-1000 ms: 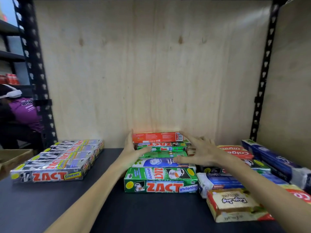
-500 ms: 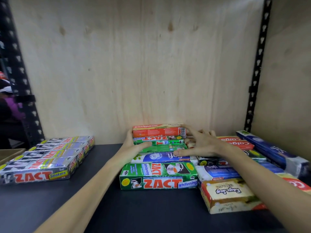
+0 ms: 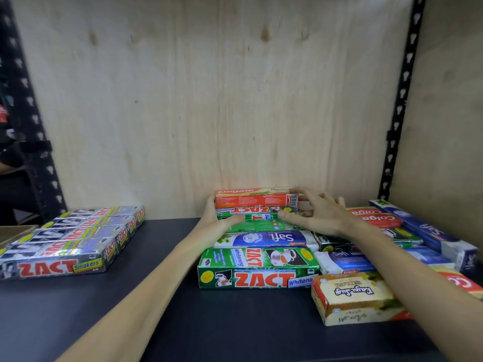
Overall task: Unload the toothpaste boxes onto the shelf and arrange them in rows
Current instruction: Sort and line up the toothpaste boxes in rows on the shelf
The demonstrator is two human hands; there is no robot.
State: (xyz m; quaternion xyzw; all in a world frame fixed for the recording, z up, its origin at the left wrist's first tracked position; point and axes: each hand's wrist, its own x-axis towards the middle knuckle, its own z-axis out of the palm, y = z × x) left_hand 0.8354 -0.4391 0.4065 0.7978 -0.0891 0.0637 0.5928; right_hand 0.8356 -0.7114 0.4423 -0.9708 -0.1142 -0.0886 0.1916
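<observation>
Two hands, left and right, are clamped on the stack's ends mid-frame, fingers curled round boxes, probably so the row gets squared.

Shop stockroom: slotted steel shelving, toothpaste boxes

Brand lettering on the toothpaste cartons

The silver shrink-wrapped box pack reads "ZACT Smokers"; the green front carton reads "ZACT Whitening"; the blue-and-white carton reads "Safi", upside down; the red back carton reads "Colgate"; the tan box carries inverted script, not legible.
</observation>
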